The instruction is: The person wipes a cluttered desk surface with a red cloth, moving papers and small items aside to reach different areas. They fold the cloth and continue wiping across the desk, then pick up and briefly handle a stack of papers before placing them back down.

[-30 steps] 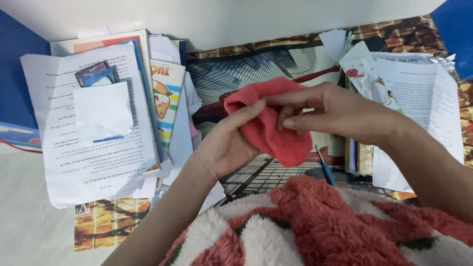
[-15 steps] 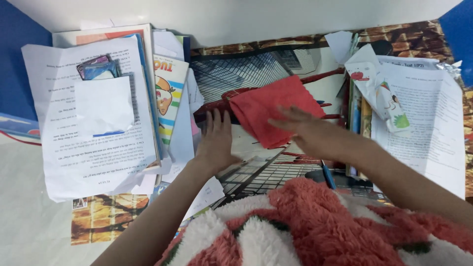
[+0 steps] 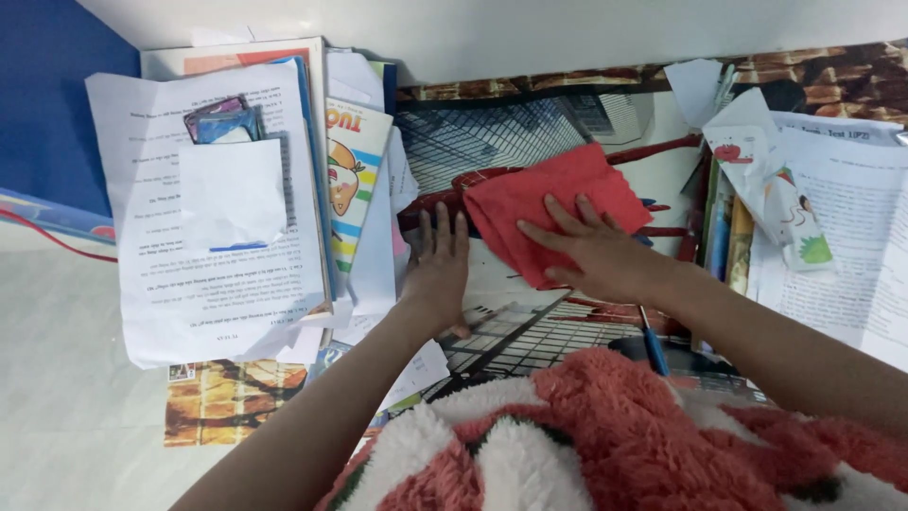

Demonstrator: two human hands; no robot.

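Watch the clutter round your hands. Your right hand (image 3: 596,255) is flat on the red cloth (image 3: 553,208), and just to the right of it stands a packed row of books and pencils (image 3: 724,241), w/ a loose illustrated paper wrapper (image 3: 790,213) lying on top. If that hand pushes the cloth out that way, the cloth's edge could catch the wrapper or tip something off the row; that's a judgement, not seen. Just below your right wrist a blue pen (image 3: 653,345) lies half under your fluffy red-and-white sleeve (image 3: 605,445); the sleeve could drag or roll it.

On the other side, your left hand (image 3: 440,270) sits right next to the leaning pile of printed sheets (image 3: 222,203) and a colourful kids' book (image 3: 352,175). The sheets overhang already, so a nudge from that hand could slide them.

Grip, right: fully open, fingers spread, palm down, pressing on the near-right part of the cloth; nothing pinched or closed on. Grip, left: also open and flat, fingers together and pointing away from you, resting on the patterned table cover (image 3: 492,132), holding nothing. Its fingertips are just left of the cloth's edge; can't tell if they touch it.

Cloth lies spread flat on the cover, mostly beyond and under your right fingers.
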